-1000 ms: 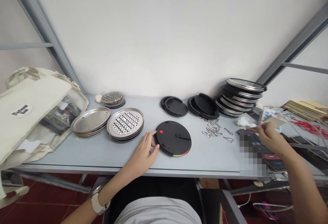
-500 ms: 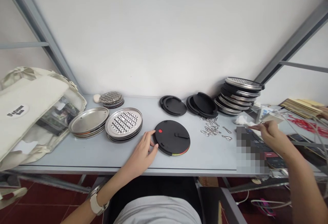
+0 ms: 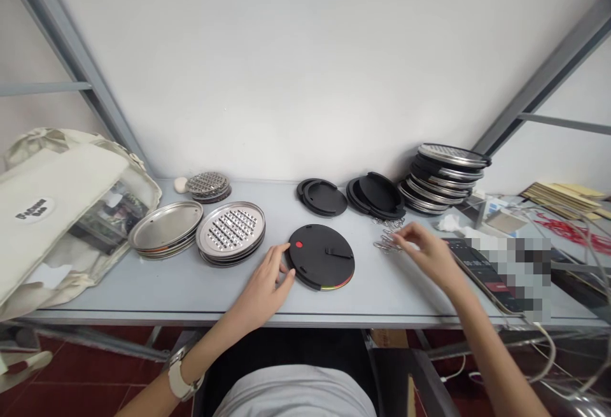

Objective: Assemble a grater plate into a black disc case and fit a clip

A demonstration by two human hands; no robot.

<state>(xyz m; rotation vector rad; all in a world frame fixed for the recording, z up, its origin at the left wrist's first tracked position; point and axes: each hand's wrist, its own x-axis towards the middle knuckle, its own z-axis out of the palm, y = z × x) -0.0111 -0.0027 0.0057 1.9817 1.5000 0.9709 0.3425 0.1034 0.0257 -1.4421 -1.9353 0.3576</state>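
Grey tabletop (image 3: 377,293): left fingers (image 3: 275,259) parted against black disc (image 3: 321,261), right fingers (image 3: 411,232) narrow at clips (image 3: 384,244), hold unclear

The black disc (image 3: 319,265) appeared to be smooth, matt plastic. The grater plate (image 3: 230,230) was shiny metal, rough with raised teeth; the plain plate (image 3: 167,223) was smooth metal, softly lustrous. The clips (image 3: 389,245) looked like bright metal. The bag (image 3: 52,178) was matt, creased cloth. The tabletop (image 3: 372,293) looked smooth, low in gloss; its material could not be told.
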